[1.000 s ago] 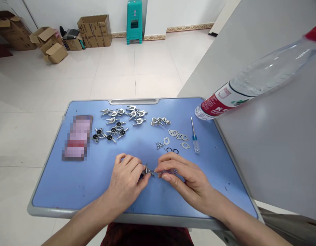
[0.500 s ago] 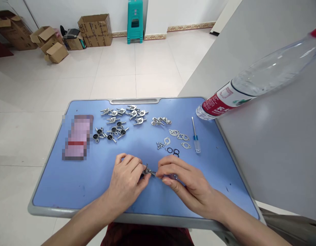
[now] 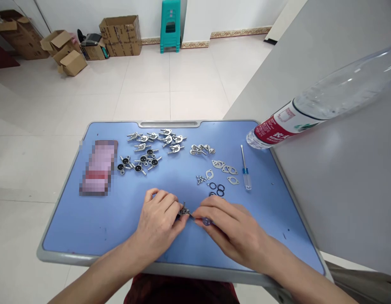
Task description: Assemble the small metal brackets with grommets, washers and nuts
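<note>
Near the front of the blue table, my left hand [image 3: 160, 217] is closed on a small metal valve fitting [image 3: 183, 210], partly covered by the fingers. A thin post sticks up from this fitting. Just to its right, my right hand [image 3: 231, 223] pinches a screwdriver [image 3: 207, 221] with a clear purplish handle. Its shaft points left at the fitting; the contact between the two is too small to make out. Beyond my hands lie black O-rings [image 3: 220, 190], small screws [image 3: 200, 180] and flat metal gaskets [image 3: 233, 180].
Several metal fittings [image 3: 175, 148] and black-faced ones [image 3: 138, 168] lie at the back left, near a blurred pink phone-like object [image 3: 99, 166]. Small metal levers [image 3: 202, 149] sit at centre back. A second screwdriver [image 3: 246, 177] and a large water bottle [image 3: 271, 131] are at the right.
My right hand has turned about the screwdriver, its fingers now more closed and the handle's end facing me. My left hand keeps its grip on the fitting. The view has shifted slightly.
</note>
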`<state>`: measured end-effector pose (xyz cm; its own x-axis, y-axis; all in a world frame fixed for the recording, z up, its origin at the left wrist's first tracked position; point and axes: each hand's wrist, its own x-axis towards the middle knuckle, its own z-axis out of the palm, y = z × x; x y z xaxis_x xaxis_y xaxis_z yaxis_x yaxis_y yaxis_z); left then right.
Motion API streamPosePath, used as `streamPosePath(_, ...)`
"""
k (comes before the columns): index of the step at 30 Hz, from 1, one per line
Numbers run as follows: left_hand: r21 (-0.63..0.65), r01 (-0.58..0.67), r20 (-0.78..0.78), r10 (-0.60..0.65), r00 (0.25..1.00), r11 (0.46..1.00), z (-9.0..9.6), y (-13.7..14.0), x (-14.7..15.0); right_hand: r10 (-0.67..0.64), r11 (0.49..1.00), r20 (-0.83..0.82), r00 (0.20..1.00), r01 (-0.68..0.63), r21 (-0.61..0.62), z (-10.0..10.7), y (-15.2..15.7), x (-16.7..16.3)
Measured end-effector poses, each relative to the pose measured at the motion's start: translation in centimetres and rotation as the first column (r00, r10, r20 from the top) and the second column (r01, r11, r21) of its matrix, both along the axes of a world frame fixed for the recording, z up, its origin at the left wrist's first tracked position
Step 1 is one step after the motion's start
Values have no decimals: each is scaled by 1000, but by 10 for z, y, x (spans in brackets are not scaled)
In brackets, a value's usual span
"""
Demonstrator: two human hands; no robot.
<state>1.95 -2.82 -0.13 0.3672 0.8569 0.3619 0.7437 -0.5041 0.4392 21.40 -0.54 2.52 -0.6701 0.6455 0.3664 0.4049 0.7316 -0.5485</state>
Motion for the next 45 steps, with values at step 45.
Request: streamPosePath(45, -6, 2, -14, -2, 1000, 1000, -1, 0, -1, -130, 973, -74, 989, 113, -199, -3, 14, 5)
